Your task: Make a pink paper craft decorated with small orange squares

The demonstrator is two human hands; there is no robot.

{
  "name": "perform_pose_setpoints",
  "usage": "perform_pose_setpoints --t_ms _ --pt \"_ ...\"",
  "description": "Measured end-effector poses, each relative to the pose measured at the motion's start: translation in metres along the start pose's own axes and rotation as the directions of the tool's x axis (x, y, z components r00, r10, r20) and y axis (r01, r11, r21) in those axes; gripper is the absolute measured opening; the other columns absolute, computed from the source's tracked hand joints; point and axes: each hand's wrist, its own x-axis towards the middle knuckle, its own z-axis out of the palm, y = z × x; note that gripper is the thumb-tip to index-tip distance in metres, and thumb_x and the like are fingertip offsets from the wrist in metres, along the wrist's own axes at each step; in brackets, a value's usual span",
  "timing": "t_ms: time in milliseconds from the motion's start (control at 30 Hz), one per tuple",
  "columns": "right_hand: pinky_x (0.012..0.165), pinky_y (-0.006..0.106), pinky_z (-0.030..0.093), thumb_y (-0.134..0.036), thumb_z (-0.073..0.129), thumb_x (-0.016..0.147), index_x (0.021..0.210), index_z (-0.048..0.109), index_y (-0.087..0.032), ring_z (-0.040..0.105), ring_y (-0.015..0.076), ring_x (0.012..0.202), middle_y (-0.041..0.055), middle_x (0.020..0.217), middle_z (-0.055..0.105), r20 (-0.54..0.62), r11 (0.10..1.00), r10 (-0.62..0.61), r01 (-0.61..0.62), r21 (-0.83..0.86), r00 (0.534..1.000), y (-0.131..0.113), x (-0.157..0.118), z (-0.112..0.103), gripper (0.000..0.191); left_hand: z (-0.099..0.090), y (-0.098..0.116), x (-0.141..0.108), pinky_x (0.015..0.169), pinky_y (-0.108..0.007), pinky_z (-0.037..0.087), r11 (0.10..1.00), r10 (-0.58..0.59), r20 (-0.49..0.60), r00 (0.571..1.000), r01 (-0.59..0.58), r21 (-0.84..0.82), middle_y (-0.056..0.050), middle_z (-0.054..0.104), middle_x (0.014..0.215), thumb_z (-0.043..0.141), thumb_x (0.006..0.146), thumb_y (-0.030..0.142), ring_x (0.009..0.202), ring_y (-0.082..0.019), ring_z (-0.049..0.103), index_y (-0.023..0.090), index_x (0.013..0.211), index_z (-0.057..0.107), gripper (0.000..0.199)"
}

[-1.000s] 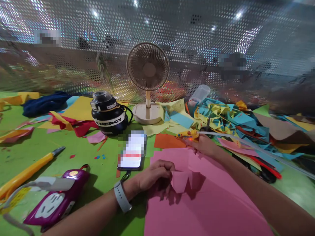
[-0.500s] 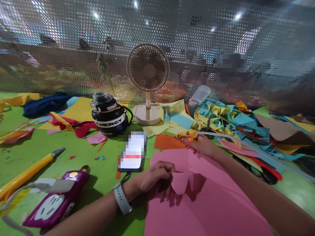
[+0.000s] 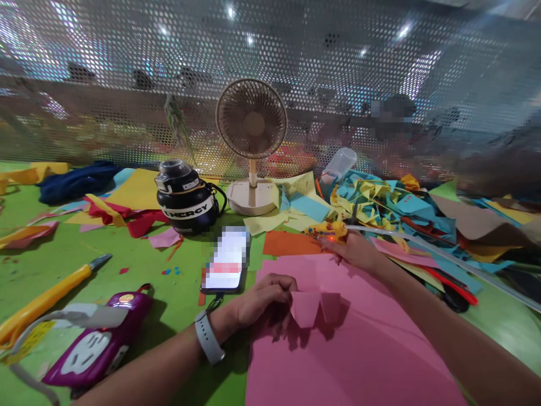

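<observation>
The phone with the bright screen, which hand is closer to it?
Left. The left hand is just below and right of the phone in the picture; the right hand is farther off to the right, holding the yellow glue gun.

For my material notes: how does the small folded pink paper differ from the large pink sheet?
The folded pink paper is much smaller than the pink sheet. The paper has angled flaps; the sheet lies mostly flat. The left hand holds the paper above the sheet. Both are pink.
</observation>
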Motion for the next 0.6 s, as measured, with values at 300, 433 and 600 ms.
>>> perform_pose_setpoints --t_ms 300,433,600 --pt "0.035 0.018 0.042 -0.042 0.067 0.083 0.086 0.067 -0.013 0.051 0.0071 0.037 0.0051 0.070 0.071 0.080 0.999 0.044 -0.043 -0.011 0.996 -0.014 0.023 0.000 0.029 0.002 0.001 0.000 0.028 -0.017 0.033 1.000 -0.013 -0.007 1.000 0.013 -0.027 -0.002 0.064 0.044 0.051 0.066 0.021 0.029 -0.013 0.052 0.018 0.065 0.052 0.003" --pt "0.034 0.018 0.038 -0.039 0.066 0.085 0.084 0.070 -0.014 0.050 0.0103 0.038 -0.0013 0.044 0.056 0.119 0.986 0.149 -0.139 -0.089 0.982 -0.029 0.018 -0.005 0.025 0.000 0.000 0.001 0.028 -0.019 0.037 0.999 -0.026 0.010 1.000 0.026 -0.038 -0.003 0.064 0.044 0.051 0.066 0.022 0.028 -0.014 0.051 0.019 0.065 0.051 0.003" --pt "0.033 0.017 0.034 -0.033 0.066 0.086 0.079 0.067 -0.015 0.048 0.0078 0.036 -0.0031 0.045 0.056 0.102 0.981 0.179 -0.169 -0.100 0.979 -0.037 0.017 -0.005 0.020 -0.001 0.000 0.001 0.028 -0.018 0.033 0.999 -0.019 0.005 1.000 0.019 -0.029 -0.003 0.063 0.044 0.051 0.067 0.021 0.028 -0.013 0.051 0.017 0.065 0.052 0.004"
